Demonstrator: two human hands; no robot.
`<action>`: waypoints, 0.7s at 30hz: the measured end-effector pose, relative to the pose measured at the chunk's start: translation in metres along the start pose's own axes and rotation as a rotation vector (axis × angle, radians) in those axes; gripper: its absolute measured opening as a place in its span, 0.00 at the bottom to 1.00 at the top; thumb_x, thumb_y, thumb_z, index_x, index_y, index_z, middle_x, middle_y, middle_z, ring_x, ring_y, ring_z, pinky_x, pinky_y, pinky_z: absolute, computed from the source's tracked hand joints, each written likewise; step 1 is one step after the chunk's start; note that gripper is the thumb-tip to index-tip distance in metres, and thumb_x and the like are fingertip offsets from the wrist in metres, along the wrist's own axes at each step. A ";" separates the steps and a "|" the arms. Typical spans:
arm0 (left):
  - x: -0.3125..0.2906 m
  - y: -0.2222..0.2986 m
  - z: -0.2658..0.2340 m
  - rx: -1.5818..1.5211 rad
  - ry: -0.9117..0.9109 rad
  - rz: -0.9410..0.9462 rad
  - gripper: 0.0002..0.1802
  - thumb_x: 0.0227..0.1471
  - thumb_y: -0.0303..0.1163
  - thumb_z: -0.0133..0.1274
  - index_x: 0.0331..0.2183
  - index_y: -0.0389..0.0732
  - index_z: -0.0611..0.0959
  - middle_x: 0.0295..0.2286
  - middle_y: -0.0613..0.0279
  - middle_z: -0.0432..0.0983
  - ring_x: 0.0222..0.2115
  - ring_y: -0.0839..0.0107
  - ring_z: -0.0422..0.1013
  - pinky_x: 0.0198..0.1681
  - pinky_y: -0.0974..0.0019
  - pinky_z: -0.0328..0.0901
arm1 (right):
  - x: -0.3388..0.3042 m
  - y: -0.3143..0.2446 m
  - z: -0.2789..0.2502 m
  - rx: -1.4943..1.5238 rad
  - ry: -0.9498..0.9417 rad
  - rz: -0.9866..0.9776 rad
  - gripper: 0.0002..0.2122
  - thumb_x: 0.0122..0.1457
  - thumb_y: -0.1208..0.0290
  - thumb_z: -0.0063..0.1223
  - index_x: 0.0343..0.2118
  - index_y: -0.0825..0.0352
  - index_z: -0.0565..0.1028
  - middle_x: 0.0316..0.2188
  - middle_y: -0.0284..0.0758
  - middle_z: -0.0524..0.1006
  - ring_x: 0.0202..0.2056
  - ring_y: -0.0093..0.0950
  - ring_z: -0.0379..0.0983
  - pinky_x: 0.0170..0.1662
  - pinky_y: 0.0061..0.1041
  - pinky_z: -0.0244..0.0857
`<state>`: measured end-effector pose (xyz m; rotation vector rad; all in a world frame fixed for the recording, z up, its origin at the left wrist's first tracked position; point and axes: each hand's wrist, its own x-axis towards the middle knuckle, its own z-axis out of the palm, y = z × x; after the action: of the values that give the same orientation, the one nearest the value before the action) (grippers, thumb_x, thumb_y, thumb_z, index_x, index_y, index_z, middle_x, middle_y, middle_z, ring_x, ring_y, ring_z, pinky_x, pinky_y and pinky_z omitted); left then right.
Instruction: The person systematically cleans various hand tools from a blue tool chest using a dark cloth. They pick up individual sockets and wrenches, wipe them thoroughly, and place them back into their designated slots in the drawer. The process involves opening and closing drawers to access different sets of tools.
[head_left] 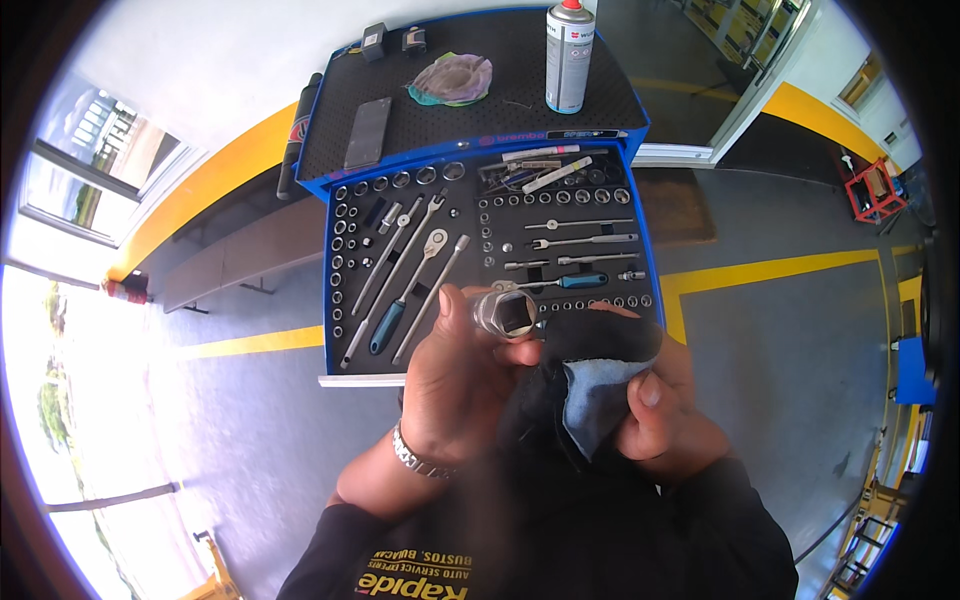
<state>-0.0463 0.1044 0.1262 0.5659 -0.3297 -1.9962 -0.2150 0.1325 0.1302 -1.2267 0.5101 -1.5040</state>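
Note:
Between the thumb and fingers of my left hand [445, 365] is a chrome socket [508, 314], its wide opening turned toward me. My right hand [660, 400] grips a dark cloth [595, 345] with a light blue patch, bunched right beside the socket. Whether the cloth touches the socket I cannot tell. Both hands are held above the front of an open tool drawer [470, 215]. In its dark foam lie rows of sockets, extension bars, a large ratchet [410, 290] with a teal grip and a smaller teal-handled ratchet [583, 281].
On the blue cabinet's black top [510, 60] stand a spray can [570, 60], a crumpled rag [452, 78], a dark phone-like slab [369, 132] and small dark boxes [373, 42]. A long bench [235, 255] is at left. A red cart [875, 190] stands far right.

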 end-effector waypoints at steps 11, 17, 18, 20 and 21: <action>0.013 0.003 -0.004 -0.039 -0.270 -0.156 0.28 0.58 0.58 0.47 0.42 0.41 0.76 0.31 0.61 0.77 0.32 0.67 0.74 0.40 0.63 0.68 | 0.007 -0.007 0.003 -0.508 -0.006 -0.367 0.20 0.53 0.71 0.59 0.47 0.76 0.74 0.37 0.45 0.77 0.34 0.34 0.76 0.37 0.27 0.69; 0.038 -0.006 0.042 -0.062 -0.447 -0.241 0.24 0.62 0.48 0.47 0.43 0.33 0.79 0.34 0.60 0.78 0.37 0.71 0.73 0.45 0.65 0.67 | 0.032 -0.048 -0.002 -1.120 -0.014 -0.648 0.23 0.43 0.73 0.71 0.45 0.67 0.77 0.32 0.34 0.74 0.27 0.27 0.71 0.28 0.21 0.65; 0.042 -0.011 0.051 -0.049 -0.469 -0.280 0.24 0.62 0.48 0.47 0.43 0.33 0.79 0.33 0.60 0.78 0.36 0.72 0.73 0.44 0.65 0.68 | 0.031 -0.054 -0.005 -1.140 0.006 -0.672 0.23 0.43 0.72 0.71 0.45 0.66 0.77 0.32 0.34 0.74 0.27 0.28 0.71 0.28 0.22 0.65; 0.046 -0.016 0.070 -0.024 -0.508 -0.346 0.24 0.62 0.47 0.47 0.43 0.34 0.79 0.32 0.61 0.78 0.34 0.73 0.74 0.43 0.67 0.68 | 0.029 -0.062 -0.010 -1.179 0.038 -0.703 0.23 0.42 0.71 0.72 0.44 0.66 0.77 0.32 0.34 0.73 0.28 0.28 0.70 0.29 0.23 0.65; 0.045 -0.016 0.076 0.092 -0.481 -0.339 0.28 0.61 0.53 0.47 0.40 0.33 0.79 0.35 0.56 0.77 0.36 0.70 0.74 0.41 0.66 0.69 | 0.027 -0.065 -0.012 -1.193 0.056 -0.710 0.23 0.42 0.71 0.72 0.43 0.66 0.77 0.32 0.34 0.72 0.28 0.29 0.70 0.29 0.24 0.64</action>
<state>-0.1157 0.0714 0.1729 0.1953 -0.6559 -2.4499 -0.2521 0.1263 0.1908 -2.4737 1.1859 -1.8480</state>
